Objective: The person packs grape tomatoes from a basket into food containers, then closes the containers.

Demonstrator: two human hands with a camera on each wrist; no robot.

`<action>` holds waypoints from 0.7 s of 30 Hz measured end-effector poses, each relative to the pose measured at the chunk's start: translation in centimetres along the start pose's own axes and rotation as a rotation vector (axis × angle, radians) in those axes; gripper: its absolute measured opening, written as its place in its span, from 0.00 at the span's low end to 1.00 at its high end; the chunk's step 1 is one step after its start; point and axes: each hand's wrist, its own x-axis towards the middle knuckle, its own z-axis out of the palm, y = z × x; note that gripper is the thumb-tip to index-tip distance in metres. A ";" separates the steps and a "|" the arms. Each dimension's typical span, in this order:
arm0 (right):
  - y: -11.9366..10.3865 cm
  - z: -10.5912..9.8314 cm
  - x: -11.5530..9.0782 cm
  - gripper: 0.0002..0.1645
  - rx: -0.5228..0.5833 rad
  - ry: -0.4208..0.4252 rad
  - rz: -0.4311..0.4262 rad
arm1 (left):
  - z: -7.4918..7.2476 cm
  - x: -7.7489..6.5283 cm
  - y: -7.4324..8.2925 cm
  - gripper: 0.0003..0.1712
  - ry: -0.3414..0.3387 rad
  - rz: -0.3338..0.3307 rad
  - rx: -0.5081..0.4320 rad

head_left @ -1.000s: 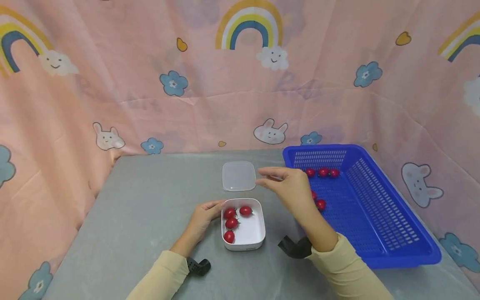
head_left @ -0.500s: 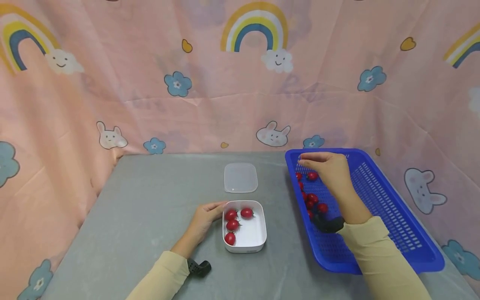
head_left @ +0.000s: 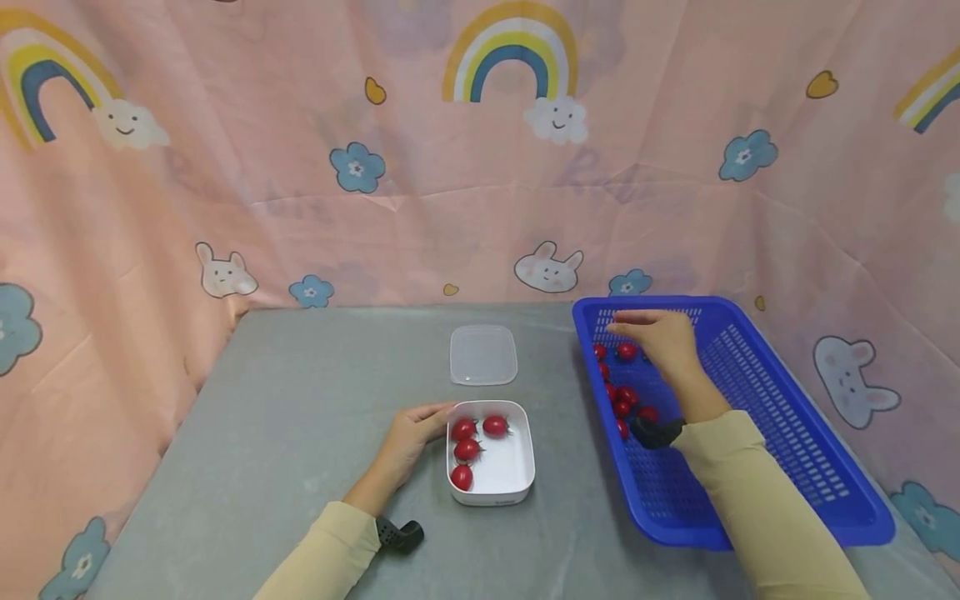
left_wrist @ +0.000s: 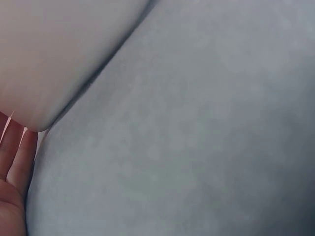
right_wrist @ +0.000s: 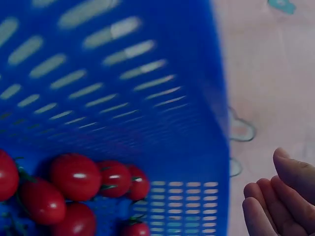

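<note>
A white square container [head_left: 506, 462] stands on the grey tabletop in the head view, with several cherry tomatoes [head_left: 467, 451] along its left and back sides. My left hand [head_left: 408, 433] rests its extended fingers against the container's left side. Those fingers [left_wrist: 22, 160] show beside the pale container wall [left_wrist: 59, 54] in the left wrist view. Over the back left of a blue plastic basket [head_left: 795, 433] is my right hand [head_left: 663, 337], thumb apart from the fingers and nothing between them. Red cherry tomatoes [right_wrist: 75, 177] lie in the basket below it, partly hidden by the wrist in the head view.
A flat translucent lid [head_left: 483, 356] lies behind the white container. Perforated walls and a raised rim surround the basket on the right. A pink printed cloth [head_left: 405, 225] hangs behind the table. Each wrist wears a black strap piece [head_left: 401, 536].
My right hand has moved right, from beside the lid to over the basket, then stayed nearly still with a slight lowering. The left hand and the white container keep their places.
</note>
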 end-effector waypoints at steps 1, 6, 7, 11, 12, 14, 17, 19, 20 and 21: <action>0.2 0.1 0.2 0.33 0.005 -0.004 0.011 | 0.0 0.0 0.0 0.19 -0.004 0.000 0.001; 1.2 0.4 1.3 0.34 0.033 -0.010 0.048 | 0.0 -0.2 -0.1 0.19 -0.017 0.007 0.011; 1.4 0.5 1.4 0.34 0.040 -0.012 0.055 | 0.0 -0.2 -0.1 0.19 -0.015 0.008 0.010; 2.0 0.6 2.1 0.34 0.062 -0.026 0.084 | 0.0 -0.1 -0.2 0.19 -0.007 0.013 -0.004; 2.2 0.7 2.3 0.33 0.068 -0.033 0.095 | 0.0 -0.1 -0.2 0.19 -0.004 0.011 -0.011; 2.5 0.8 2.6 0.33 0.077 -0.046 0.112 | 0.0 0.0 -0.3 0.18 0.000 0.010 -0.015; 3.2 1.1 3.2 0.33 0.087 -0.067 0.117 | 0.0 0.0 -0.2 0.18 0.002 0.018 -0.018; 3.6 1.3 3.5 0.33 0.099 -0.072 0.110 | 0.1 0.0 -0.1 0.18 0.003 0.022 -0.022; 3.8 1.4 3.7 0.33 0.105 -0.071 0.101 | 0.1 0.0 -0.1 0.18 0.002 0.024 -0.023; 3.9 1.6 3.8 0.33 0.107 -0.068 0.095 | 0.1 0.0 -0.1 0.18 0.001 0.024 -0.023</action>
